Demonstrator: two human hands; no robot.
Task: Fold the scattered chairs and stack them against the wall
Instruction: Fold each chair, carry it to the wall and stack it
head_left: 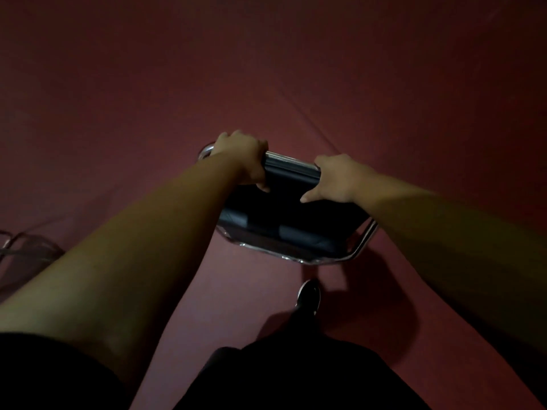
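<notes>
Floor [384,84]: dark red, matte, carpet-like; fills nearly the whole view.
Light: dim and uneven. Brightest patch near centre, falling to near black toward the upper corners.
Seam [307,121]: thin dark line in the floor, running diagonally from the upper middle down and to the right.
Shadow [376,291]: broad, soft-edged, on the floor at lower right.
Chrome frame [17,244]: bent tubing at the left edge, standing on the floor, cut off by the border and blurred; cannot tell what piece of furniture it is.
</notes>
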